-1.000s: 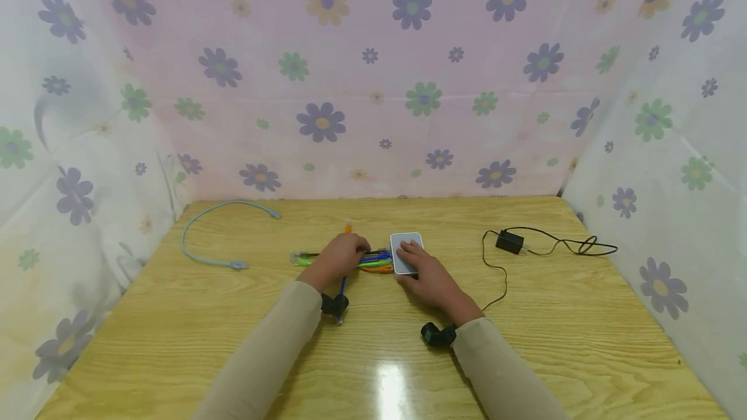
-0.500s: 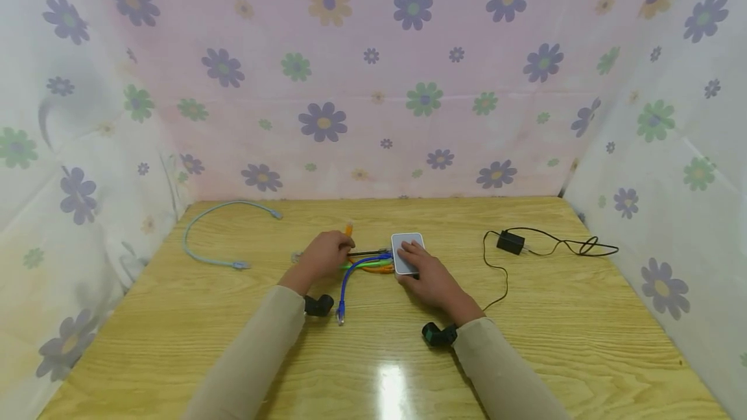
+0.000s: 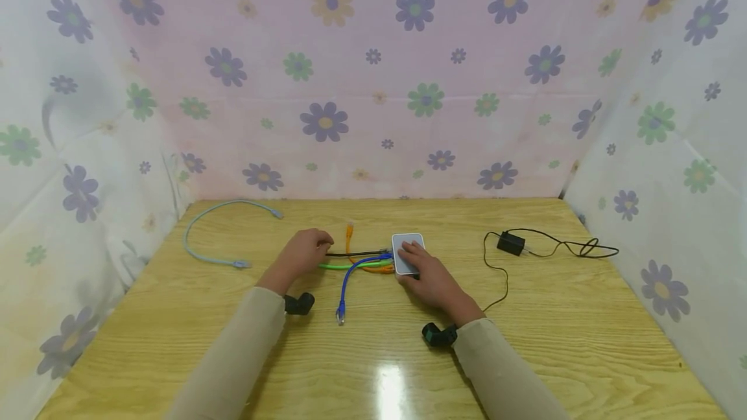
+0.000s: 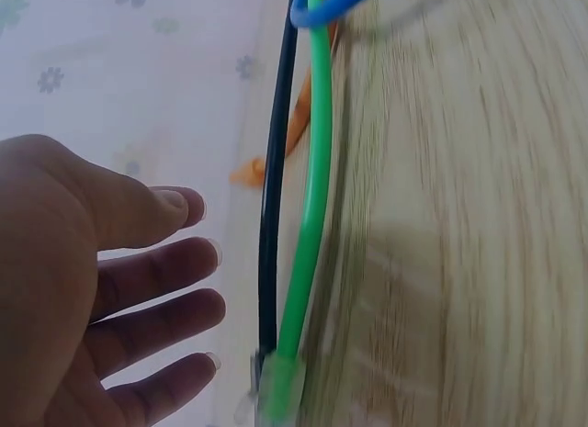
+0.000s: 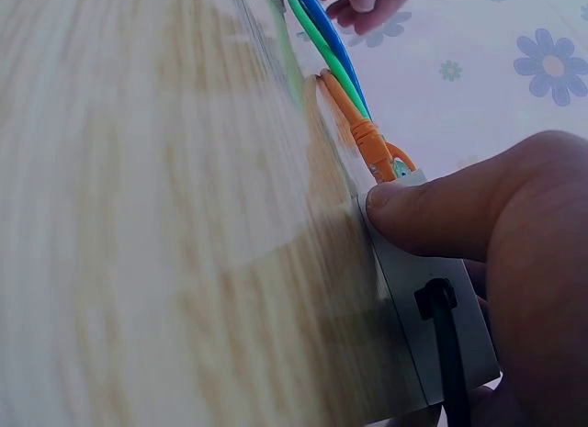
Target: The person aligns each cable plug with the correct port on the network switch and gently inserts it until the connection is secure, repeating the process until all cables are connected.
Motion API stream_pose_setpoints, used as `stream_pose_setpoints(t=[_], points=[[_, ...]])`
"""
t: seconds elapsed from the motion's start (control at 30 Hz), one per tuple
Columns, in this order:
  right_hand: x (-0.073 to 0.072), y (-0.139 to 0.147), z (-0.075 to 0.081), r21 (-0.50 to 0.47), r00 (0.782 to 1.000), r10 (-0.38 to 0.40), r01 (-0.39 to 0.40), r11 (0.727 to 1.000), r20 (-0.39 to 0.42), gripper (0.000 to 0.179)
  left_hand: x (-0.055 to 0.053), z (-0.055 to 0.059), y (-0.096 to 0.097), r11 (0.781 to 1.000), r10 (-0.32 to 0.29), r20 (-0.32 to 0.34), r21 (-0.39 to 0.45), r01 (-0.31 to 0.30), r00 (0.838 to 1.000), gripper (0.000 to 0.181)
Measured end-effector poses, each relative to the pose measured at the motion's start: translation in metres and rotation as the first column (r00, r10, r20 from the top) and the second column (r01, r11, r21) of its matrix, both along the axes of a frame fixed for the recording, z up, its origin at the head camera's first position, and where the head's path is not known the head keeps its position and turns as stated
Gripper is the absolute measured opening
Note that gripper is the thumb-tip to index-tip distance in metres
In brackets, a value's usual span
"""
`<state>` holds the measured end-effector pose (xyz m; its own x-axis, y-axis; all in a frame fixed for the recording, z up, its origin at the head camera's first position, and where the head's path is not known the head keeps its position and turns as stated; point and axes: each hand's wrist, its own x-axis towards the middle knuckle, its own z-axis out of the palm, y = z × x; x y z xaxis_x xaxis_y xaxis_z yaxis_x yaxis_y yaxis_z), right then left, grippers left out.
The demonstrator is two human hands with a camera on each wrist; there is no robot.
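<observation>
In the head view my right hand (image 3: 428, 277) grips a small white and grey network switch (image 3: 407, 238), fingers over its top. The thumb presses its near side, beside a plugged-in black cord (image 5: 447, 353), in the right wrist view. Black (image 3: 362, 253), blue (image 3: 343, 291), green (image 3: 334, 267) and orange (image 3: 349, 233) network cables run from the switch's left side. My left hand (image 3: 300, 253) is at the left ends of the black and green cables. Its fingers are loosely bent and hold nothing; the left wrist view shows a gap between fingertips and black cable.
A pale blue network cable (image 3: 195, 248) curves across the back left of the wooden table (image 3: 175, 342). To the right lies a black power adapter (image 3: 510, 243) with its thin cord looped beside it. Flowered cloth (image 3: 373, 83) surrounds the table on three sides.
My left hand has moved left along the cables, away from the switch, uncovering the blue cable and the orange cable. The right hand stays on the switch.
</observation>
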<state>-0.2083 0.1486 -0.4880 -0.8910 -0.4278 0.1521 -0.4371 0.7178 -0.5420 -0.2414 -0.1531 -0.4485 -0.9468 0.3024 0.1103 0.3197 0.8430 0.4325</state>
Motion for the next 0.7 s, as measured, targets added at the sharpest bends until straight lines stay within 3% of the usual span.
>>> stream_pose_setpoints(t=[0.7], points=[[-0.001, 0.0, -0.002, -0.002, 1.0, -0.008, 0.008, 1.0, 0.006, 0.061, 0.015, 0.006, -0.06, 0.994, 0.099, 0.027, -0.042, -0.097, 0.995, 0.03]])
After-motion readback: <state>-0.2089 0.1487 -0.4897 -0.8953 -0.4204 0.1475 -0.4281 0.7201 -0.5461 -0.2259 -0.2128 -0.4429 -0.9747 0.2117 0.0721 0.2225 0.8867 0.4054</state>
